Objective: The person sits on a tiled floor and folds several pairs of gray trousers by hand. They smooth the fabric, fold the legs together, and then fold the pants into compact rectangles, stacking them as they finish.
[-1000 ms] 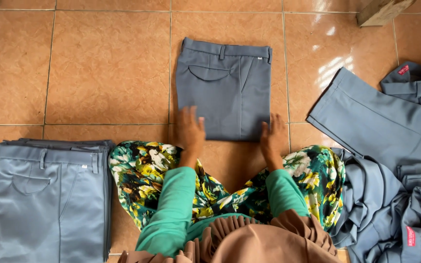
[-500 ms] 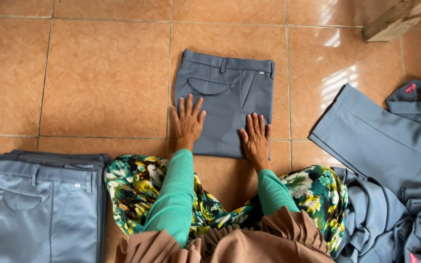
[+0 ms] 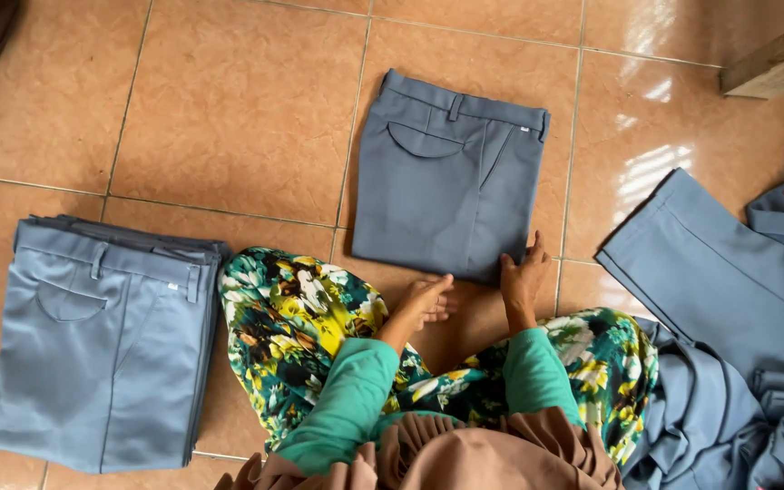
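Both hands rested at the near edge of folded grey trousers on a tiled floor.

The folded trousers (image 3: pixel 451 177) lay flat on the floor (image 3: pixel 238 100), waistband away from the person, pocket flap facing up. The left hand (image 3: pixel 428 301) lay loosely open, fingers pointing right, just touching the trousers' near edge and gripping nothing. The right hand (image 3: pixel 524 272) was open with fingers spread, its tips on the near right corner of the trousers. To the left, well apart, sat a stack (image 3: pixel 106 340) of folded grey trousers. To the right lay a pile (image 3: pixel 728 308) of unfolded grey garments. The person's floral skirt (image 3: pixel 301 318) spread between the stack and the pile. A wooden block (image 3: pixel 778 63) showed at the upper right.
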